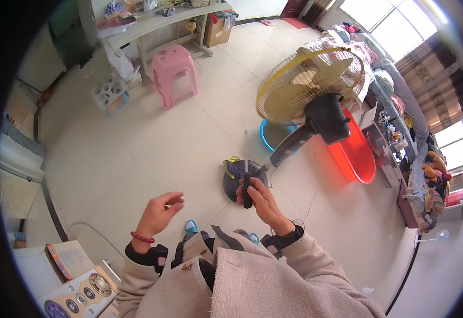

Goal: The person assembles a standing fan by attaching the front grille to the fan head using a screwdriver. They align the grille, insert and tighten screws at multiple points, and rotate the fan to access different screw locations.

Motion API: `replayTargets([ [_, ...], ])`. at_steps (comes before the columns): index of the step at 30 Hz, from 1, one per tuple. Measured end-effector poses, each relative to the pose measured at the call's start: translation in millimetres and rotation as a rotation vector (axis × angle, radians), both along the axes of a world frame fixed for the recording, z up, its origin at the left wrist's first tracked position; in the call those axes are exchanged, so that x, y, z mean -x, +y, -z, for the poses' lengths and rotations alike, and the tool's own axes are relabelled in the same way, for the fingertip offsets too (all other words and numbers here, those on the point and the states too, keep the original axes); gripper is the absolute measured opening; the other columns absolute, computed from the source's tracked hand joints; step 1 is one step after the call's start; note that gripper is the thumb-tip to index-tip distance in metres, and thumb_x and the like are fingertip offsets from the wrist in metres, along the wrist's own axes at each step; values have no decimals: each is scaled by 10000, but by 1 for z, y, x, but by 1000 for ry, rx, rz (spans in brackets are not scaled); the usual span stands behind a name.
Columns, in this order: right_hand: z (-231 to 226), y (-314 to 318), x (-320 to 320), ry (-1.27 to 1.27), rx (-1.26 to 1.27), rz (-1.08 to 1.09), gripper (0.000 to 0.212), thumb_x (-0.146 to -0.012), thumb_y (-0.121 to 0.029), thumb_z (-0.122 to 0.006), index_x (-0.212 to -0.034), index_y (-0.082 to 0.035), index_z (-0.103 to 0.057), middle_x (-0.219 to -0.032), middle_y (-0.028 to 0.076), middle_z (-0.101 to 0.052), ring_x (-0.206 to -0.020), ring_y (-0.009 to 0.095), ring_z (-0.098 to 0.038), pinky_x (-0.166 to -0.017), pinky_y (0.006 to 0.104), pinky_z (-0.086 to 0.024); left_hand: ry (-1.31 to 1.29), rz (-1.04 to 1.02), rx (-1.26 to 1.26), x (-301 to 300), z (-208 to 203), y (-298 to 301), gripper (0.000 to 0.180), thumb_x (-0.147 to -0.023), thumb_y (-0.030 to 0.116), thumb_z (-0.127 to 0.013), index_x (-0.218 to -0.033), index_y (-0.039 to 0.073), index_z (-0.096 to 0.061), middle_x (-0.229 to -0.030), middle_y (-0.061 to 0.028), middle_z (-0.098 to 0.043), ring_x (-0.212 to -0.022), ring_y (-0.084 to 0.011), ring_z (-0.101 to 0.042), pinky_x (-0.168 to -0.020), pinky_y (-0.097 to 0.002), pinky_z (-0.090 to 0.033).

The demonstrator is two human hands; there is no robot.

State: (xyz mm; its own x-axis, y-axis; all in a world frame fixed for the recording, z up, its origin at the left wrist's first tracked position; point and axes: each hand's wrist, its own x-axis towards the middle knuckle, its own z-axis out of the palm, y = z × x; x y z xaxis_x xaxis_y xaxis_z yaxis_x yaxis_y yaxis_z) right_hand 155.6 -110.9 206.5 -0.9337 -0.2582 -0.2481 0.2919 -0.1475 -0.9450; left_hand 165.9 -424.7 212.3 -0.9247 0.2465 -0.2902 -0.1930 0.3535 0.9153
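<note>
In my right hand (261,200) is an upright black-handled tool (247,192) with a short, flat pale blade at its top; I cannot make out its exact kind. My fingers are wrapped round the handle. My left hand (161,213) hovers to the left, open and holding nothing, its fingers loosely bent. Just beyond the tool stands a floor fan (316,87) with a yellow cage and a black motor housing. Its stem slants down toward a round black base (231,186), partly hidden by my right hand. A dark and yellow cloth (233,167) lies on the base.
A blue basin (266,139) and a long red tub (356,153) sit behind the fan. A pink stool (174,71) stands near a work table (157,22). A cluttered bed (395,116) lines the right side. Thin cords cross the tiled floor.
</note>
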Motion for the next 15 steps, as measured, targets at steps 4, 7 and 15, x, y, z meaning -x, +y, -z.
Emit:
replayTargets([
  [4,-13,-36,27,53,-98,26,258,-1002,-193,-430,-1153,-6,-522,-823,34,-568,-686,111,-544,-642,253,-457,-56,-46,-64,50,1,-50,294,-948,150,-626,-1193,-14,-629,-1026,-105,-712,-958,-152,-659,-832,-281,-520],
  [7,-21,-41,43,136,-291,128,192,-957,-170,-547,-1080,-24,-553,-758,-8,-537,-653,74,-500,-605,229,-410,-76,65,-132,99,6,-48,295,-953,162,-627,-1184,-22,-629,-1036,-99,-710,-962,-146,-655,-845,-277,-513],
  [15,-31,-21,118,374,-441,203,113,-846,-53,-683,-903,-30,-588,-726,-2,-587,-632,76,-518,-588,232,-416,-39,425,-76,263,7,-20,292,-953,155,-619,-1182,-25,-629,-1053,-106,-707,-953,-159,-665,-842,-289,-521],
])
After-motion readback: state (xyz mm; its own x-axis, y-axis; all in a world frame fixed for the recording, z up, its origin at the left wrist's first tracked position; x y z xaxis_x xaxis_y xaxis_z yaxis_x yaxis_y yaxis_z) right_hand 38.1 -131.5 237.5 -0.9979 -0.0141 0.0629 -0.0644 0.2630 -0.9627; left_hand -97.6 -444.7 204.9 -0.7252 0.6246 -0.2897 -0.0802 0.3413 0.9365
